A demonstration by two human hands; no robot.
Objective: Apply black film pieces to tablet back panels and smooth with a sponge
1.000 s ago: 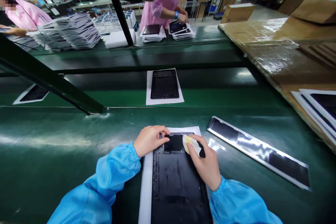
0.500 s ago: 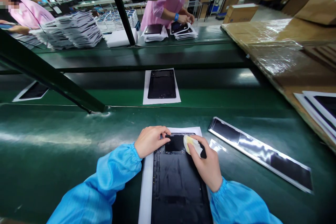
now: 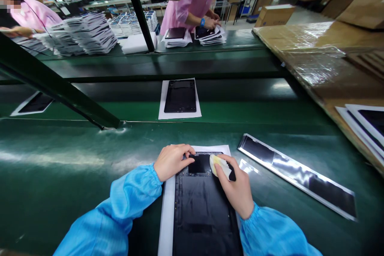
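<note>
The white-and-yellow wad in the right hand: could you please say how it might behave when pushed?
The wad would probably give softly, as its edge looks crumpled. It is likely light, being small enough for the right hand to pinch.

Left of the left hand [image 3: 171, 164], the green bench [image 3: 60, 168] offers open passage, with a slanting post [image 3: 79, 101] farther ahead. Right of the right hand [image 3: 238, 190], a bare gap ends at 1 dark strip [image 3: 298, 176]. Between the 2, room is narrow.
</note>
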